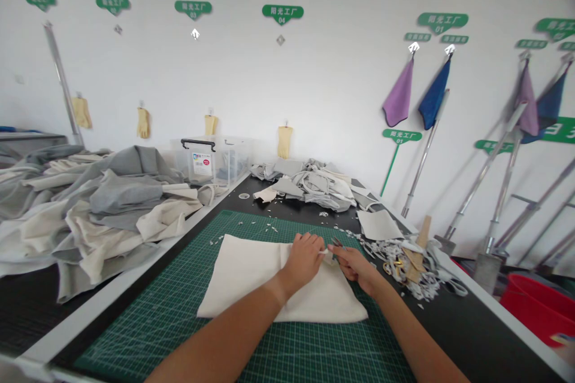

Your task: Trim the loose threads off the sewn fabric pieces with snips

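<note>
A cream cloth (251, 275) lies flat on a green cutting mat (148, 317). Over its upper middle, my left hand (308, 257) is closed, pinching a bit of white fabric that seems to be part of this cloth. Just to the right, my right hand (357, 263) is closed round small scissors (336, 243), of which only the metal tips show. The scissors are close to the left fingertips; whether the blades touch the fabric I cannot make out.
Grey and cream cloths (121, 197) are heaped at left. A lidded clear plastic box (202, 161) stands behind. Fabric offcuts (314, 185) pile at the back. Scraps (417, 287), a wooden strip (422, 239) and something gold-coloured (395, 266) lie right. A red bucket (530, 305) stands beyond the table.
</note>
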Action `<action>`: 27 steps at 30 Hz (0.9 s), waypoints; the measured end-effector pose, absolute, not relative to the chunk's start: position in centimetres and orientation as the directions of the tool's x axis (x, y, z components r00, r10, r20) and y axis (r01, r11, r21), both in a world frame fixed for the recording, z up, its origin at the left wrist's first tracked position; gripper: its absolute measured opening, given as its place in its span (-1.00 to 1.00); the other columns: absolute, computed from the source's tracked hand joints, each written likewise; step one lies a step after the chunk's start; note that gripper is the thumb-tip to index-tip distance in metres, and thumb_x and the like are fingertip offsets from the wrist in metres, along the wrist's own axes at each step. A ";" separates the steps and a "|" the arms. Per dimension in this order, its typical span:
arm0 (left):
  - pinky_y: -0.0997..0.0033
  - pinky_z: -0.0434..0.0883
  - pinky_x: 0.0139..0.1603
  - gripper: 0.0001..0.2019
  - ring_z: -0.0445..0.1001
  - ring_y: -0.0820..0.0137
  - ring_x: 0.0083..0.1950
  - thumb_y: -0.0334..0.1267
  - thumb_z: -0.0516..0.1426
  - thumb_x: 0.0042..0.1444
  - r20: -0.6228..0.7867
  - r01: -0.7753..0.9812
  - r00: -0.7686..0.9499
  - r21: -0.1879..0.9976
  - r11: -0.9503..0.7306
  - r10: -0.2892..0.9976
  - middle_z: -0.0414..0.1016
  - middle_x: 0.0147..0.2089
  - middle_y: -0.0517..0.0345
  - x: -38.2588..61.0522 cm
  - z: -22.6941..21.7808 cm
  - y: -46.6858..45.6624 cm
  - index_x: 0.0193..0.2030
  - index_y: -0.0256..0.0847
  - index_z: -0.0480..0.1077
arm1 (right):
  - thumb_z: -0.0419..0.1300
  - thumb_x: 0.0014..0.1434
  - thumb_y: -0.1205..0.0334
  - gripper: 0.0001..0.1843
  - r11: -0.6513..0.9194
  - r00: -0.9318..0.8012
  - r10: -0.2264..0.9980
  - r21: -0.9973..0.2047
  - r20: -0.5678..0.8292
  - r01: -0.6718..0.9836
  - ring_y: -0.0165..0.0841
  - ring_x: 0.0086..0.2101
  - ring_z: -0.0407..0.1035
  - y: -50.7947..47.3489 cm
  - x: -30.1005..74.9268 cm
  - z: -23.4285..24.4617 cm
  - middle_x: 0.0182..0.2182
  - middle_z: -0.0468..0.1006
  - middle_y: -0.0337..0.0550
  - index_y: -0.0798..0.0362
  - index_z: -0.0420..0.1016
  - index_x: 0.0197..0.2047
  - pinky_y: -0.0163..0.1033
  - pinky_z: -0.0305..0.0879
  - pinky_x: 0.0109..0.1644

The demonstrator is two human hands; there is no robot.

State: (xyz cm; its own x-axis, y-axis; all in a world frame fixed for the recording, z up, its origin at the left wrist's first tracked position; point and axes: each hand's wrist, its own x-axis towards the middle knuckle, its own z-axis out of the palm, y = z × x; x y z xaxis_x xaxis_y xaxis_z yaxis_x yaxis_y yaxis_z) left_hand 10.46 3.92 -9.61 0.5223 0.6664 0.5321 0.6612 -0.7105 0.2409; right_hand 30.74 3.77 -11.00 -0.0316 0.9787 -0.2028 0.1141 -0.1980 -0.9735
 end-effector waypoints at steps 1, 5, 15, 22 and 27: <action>0.17 0.15 0.02 -0.94 0.34 0.22 -0.01 -0.25 0.06 0.35 0.532 0.662 0.519 0.244 -0.708 0.669 0.48 -0.10 0.09 10.5 -9.6 3.9 -0.13 -0.14 0.33 | 0.39 -0.01 -0.14 -0.38 -0.190 -0.035 0.980 -0.976 -0.194 0.110 -0.61 -0.71 -0.22 3.8 30.8 -11.1 -0.71 -0.07 -0.55 -0.05 0.00 -0.54 -0.39 -0.41 -0.66; 0.16 0.16 0.02 -0.95 0.35 0.20 -0.02 -0.27 0.07 0.33 0.541 0.665 0.502 0.257 -0.701 0.675 0.48 -0.11 0.08 10.5 -9.8 4.1 -0.14 -0.14 0.34 | 0.43 -0.05 -0.11 -0.43 -0.154 -0.062 0.985 -0.983 -0.160 0.100 -0.60 -0.70 -0.22 3.7 30.9 -11.4 -0.70 -0.03 -0.55 -0.04 0.10 -0.49 -0.38 -0.39 -0.66; 0.14 0.15 0.00 -0.80 0.38 0.23 -0.03 -0.13 0.04 0.37 0.541 0.626 0.520 0.285 -0.725 0.662 0.55 -0.13 0.12 10.6 -10.7 4.5 -0.14 -0.10 0.46 | 0.43 -0.05 -0.14 -0.47 -0.089 -0.068 0.993 -0.988 -0.098 0.128 -0.59 -0.71 -0.24 4.0 31.2 -12.1 -0.74 0.03 -0.58 0.03 0.39 -0.18 -0.39 -0.38 -0.67; 0.16 0.15 0.02 -0.84 0.38 0.24 -0.02 -0.22 0.03 0.38 0.535 0.637 0.513 0.287 -0.715 0.671 0.53 -0.12 0.11 10.5 -10.1 4.4 -0.13 -0.12 0.43 | 0.42 -0.04 -0.17 -0.50 -0.108 -0.043 0.993 -0.988 -0.113 0.107 -0.60 -0.71 -0.21 3.4 30.7 -11.1 -0.71 0.01 -0.55 0.01 0.29 -0.40 -0.39 -0.37 -0.67; 0.17 0.16 0.03 -0.88 0.34 0.23 -0.01 -0.23 0.03 0.38 0.558 0.634 0.520 0.255 -0.730 0.647 0.49 -0.11 0.12 10.4 -9.9 4.2 -0.12 -0.11 0.38 | 0.42 -0.05 -0.21 -0.36 -0.141 -0.003 0.990 -0.985 -0.142 0.102 -0.61 -0.71 -0.20 3.5 30.5 -10.9 -0.71 -0.02 -0.54 -0.05 0.05 -0.53 -0.38 -0.36 -0.68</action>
State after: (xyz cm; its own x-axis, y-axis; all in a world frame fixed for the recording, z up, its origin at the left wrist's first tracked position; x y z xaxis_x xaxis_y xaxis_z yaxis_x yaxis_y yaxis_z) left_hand 10.43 4.16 -9.85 0.5197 0.6470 0.5579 0.6343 -0.7297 0.2554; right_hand 30.46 3.46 -10.95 -0.0025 0.9898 -0.1423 0.1017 -0.1413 -0.9847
